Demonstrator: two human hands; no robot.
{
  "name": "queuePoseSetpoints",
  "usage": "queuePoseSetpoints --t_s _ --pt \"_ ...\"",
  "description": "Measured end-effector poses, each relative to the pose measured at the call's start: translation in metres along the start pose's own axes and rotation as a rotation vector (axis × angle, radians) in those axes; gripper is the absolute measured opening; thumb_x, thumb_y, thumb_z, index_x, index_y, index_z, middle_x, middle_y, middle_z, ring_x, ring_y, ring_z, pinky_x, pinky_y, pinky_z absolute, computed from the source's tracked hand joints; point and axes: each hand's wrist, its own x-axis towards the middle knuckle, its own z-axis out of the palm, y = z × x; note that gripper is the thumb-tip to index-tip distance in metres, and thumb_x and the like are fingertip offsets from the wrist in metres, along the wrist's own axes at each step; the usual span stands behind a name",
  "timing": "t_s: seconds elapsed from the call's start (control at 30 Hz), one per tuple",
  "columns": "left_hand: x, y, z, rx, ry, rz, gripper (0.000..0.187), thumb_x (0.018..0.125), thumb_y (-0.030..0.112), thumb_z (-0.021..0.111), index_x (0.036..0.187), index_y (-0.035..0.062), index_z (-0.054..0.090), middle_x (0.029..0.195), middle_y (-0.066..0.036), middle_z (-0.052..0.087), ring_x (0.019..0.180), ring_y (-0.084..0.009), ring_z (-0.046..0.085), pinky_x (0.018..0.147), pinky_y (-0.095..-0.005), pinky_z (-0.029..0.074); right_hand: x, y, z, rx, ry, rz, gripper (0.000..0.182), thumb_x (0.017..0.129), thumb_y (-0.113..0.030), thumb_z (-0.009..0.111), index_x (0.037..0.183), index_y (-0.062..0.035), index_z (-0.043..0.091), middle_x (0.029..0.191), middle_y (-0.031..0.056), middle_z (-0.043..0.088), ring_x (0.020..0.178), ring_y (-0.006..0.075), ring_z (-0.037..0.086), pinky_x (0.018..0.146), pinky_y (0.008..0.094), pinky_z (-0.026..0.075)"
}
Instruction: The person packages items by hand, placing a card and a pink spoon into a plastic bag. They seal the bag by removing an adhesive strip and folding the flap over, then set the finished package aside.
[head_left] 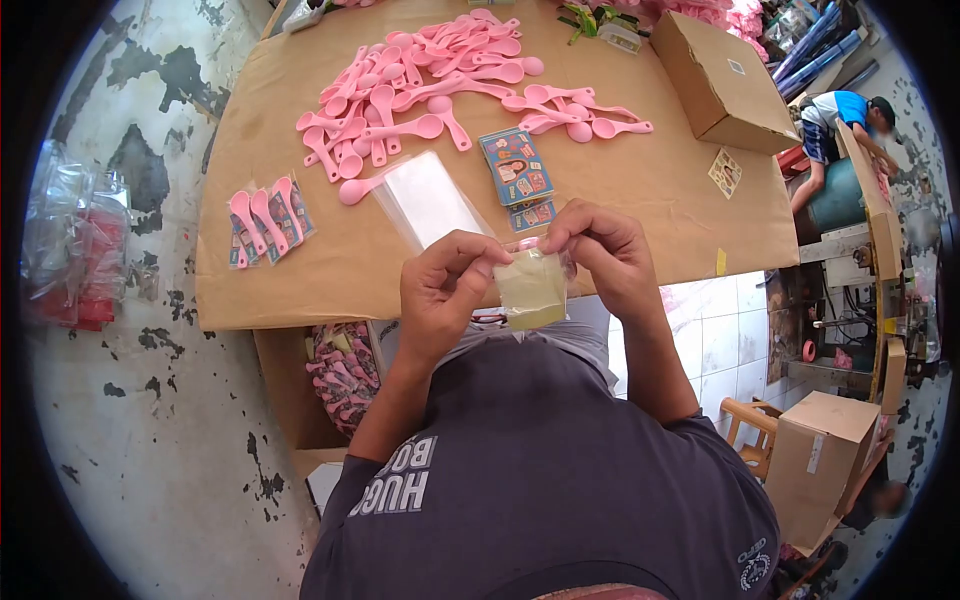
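Between both hands, close to my body at the table's front edge, is a small clear plastic bag (532, 288) with a pale yellowish card face showing through it. My left hand (448, 290) pinches its left upper corner, and my right hand (608, 255) pinches the right upper corner. A bit of pink shows at the bag's top; most of that piece is hidden. Just beyond my hands lie a stack of clear flat bags (428, 203) and a stack of blue printed cards (516, 167). Pink spoons (420, 80) are heaped farther back.
At the table's left lie several bagged spoons with cards (268, 222). Below the edge, a carton holds many pink packets (343, 378). A cardboard box (725, 85) stands at the back right, near a loose card (725, 172). Another person (838, 125) bends over beyond the table.
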Motion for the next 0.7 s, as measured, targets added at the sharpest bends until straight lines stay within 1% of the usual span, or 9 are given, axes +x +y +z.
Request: queuePoseSetpoints --t_s 0.2,0.27,0.3,0.33,0.4,0.53,0.57,0.67,0.7 --pt "-0.004 0.001 0.003 0.03 0.006 0.034 0.01 0.1 -0.003 0.059 0.106 -0.0064 0.066 0.1 -0.009 0.072 0.094 -0.0114 0.069 0.086 -0.0259 0.054 -0.001 -0.003 0.002 -0.109 -0.018 -0.031 0.009 0.096 -0.002 0.065 0.103 -0.0007 0.07 0.098 0.0014 0.066 0.083 0.0056 0.058 0.07 0.0232 0.045" --pt "-0.005 0.0 0.006 0.025 0.059 -0.043 0.017 0.098 -0.001 0.065 0.115 -0.0055 0.063 0.104 -0.01 0.073 0.097 -0.0132 0.071 0.087 -0.0268 0.057 0.0 -0.001 0.011 -0.175 -0.036 -0.063 0.012 0.095 -0.002 0.068 0.107 -0.0011 0.069 0.098 0.0005 0.065 0.083 0.0056 0.058 0.07 0.0229 0.045" --pt "-0.006 0.0 0.005 -0.075 0.076 -0.137 0.033 0.096 0.001 0.07 0.127 -0.0028 0.058 0.11 -0.013 0.074 0.097 -0.0139 0.071 0.087 -0.0261 0.059 -0.001 0.0 0.015 -0.152 0.02 -0.053 0.018 0.093 -0.001 0.071 0.112 -0.001 0.067 0.097 -0.0001 0.064 0.084 0.0058 0.057 0.071 0.0231 0.045" --pt "-0.006 0.003 0.008 -0.066 0.097 -0.131 0.033 0.096 0.001 0.07 0.127 -0.0028 0.058 0.11 -0.013 0.074 0.097 -0.0139 0.071 0.087 -0.0261 0.059 -0.002 0.001 0.017 -0.131 0.078 -0.039 0.025 0.092 0.001 0.073 0.116 -0.001 0.066 0.097 -0.0007 0.063 0.085 0.0061 0.057 0.073 0.0232 0.045" --pt "-0.005 0.01 0.012 -0.161 0.062 -0.124 0.047 0.097 0.003 0.071 0.139 0.0005 0.052 0.109 -0.014 0.075 0.094 -0.0106 0.071 0.077 -0.0235 0.059 0.001 -0.004 0.022 -0.12 0.035 -0.058 0.036 0.09 0.004 0.074 0.124 -0.0012 0.061 0.097 -0.0011 0.06 0.087 0.0066 0.057 0.077 0.0236 0.046" --pt "-0.011 -0.005 -0.006 0.065 -0.092 -0.196 0.039 0.097 0.005 0.07 0.135 -0.0004 0.063 0.097 -0.007 0.077 0.09 -0.0086 0.071 0.073 -0.023 0.057 0.004 -0.005 0.032 -0.047 0.097 -0.119 0.048 0.089 0.002 0.076 0.131 -0.001 0.055 0.099 0.0009 0.059 0.09 0.0084 0.056 0.082 0.0264 0.046" --pt "-0.012 0.001 -0.005 -0.013 -0.037 -0.22 0.032 0.097 0.004 0.071 0.128 -0.0014 0.069 0.103 -0.007 0.077 0.092 -0.0101 0.071 0.079 -0.0243 0.057 0.006 -0.003 0.034 -0.161 0.096 -0.181 0.049 0.088 0.001 0.077 0.131 -0.0022 0.056 0.099 0.0016 0.06 0.091 0.0099 0.057 0.082 0.0277 0.047" --pt "-0.008 0.012 -0.016 0.025 0.037 -0.025 0.039 0.095 -0.004 0.07 0.133 -0.0055 0.061 0.12 -0.014 0.071 0.105 -0.0151 0.069 0.09 -0.0287 0.058 0.009 0.003 0.036 -0.456 0.104 -0.225 0.048 0.086 -0.001 0.079 0.13 -0.0046 0.058 0.101 0.0036 0.061 0.092 0.0136 0.059 0.082 0.0304 0.047" --pt "-0.007 0.014 -0.025 0.13 0.079 0.088 0.033 0.095 -0.005 0.07 0.127 -0.0043 0.064 0.122 -0.013 0.07 0.107 -0.0158 0.069 0.091 -0.0293 0.058 0.009 0.006 0.035 -0.634 0.119 -0.201 0.048 0.085 -0.002 0.079 0.128 -0.0057 0.059 0.102 0.0049 0.062 0.093 0.0159 0.061 0.081 0.0317 0.048"
